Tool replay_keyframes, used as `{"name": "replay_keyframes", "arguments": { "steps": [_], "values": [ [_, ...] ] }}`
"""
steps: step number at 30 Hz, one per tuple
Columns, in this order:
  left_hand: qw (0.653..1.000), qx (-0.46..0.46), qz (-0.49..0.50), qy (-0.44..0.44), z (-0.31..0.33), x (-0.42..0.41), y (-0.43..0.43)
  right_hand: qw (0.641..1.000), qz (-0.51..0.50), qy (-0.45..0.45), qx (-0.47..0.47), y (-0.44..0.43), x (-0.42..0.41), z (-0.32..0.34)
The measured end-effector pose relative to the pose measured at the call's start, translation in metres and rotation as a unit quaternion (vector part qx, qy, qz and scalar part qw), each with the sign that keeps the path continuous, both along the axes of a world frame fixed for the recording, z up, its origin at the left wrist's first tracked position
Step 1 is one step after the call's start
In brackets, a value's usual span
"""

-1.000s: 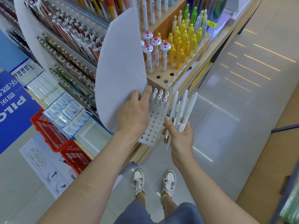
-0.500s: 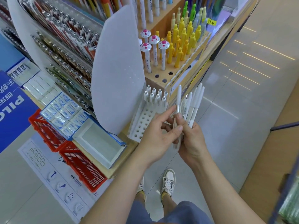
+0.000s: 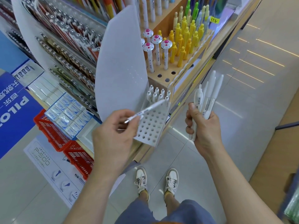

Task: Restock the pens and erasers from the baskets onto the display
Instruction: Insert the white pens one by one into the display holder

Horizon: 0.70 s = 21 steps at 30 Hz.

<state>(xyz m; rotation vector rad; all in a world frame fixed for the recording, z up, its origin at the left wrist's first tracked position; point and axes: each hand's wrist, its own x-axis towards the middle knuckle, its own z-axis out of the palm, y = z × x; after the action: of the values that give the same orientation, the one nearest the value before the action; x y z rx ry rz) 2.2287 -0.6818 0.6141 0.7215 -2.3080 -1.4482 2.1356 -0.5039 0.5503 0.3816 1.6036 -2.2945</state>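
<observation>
The left hand [image 3: 115, 136] pinches one white pen [image 3: 146, 110], slanted over the perforated pen holder [image 3: 151, 126], apparently to seat it; the right hand [image 3: 204, 128] clasps the spare white pens [image 3: 208, 94] upright as ready supply.

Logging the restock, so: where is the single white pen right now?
Head view, centre-left: the left hand pinches the single white pen, angled over the white hole rack, left of the bunch in the right hand.
</observation>
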Motion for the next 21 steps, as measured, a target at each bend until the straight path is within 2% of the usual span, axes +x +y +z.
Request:
{"name": "replay_keyframes", "arguments": {
  "steps": [3,6,7,17,21],
  "values": [
    [0.991,-0.133,-0.033,-0.002,0.004,-0.001,-0.013,1.000,0.001,-0.006,0.027,-0.002,0.002,-0.008],
    [0.948,-0.302,-0.105,-0.012,-0.006,-0.010,-0.016,0.999,0.013,-0.020,0.045,-0.008,0.007,-0.015],
    [0.936,-0.330,-0.118,-0.016,-0.012,-0.014,-0.016,0.998,0.018,-0.022,0.049,-0.010,0.008,-0.016],
    [0.916,-0.360,-0.178,-0.002,-0.031,-0.040,-0.007,0.997,0.038,-0.030,0.054,-0.018,0.014,-0.024],
    [0.903,-0.375,-0.209,-0.021,-0.034,-0.050,-0.003,0.998,0.034,-0.035,0.051,-0.021,0.014,-0.025]
  ]
}}
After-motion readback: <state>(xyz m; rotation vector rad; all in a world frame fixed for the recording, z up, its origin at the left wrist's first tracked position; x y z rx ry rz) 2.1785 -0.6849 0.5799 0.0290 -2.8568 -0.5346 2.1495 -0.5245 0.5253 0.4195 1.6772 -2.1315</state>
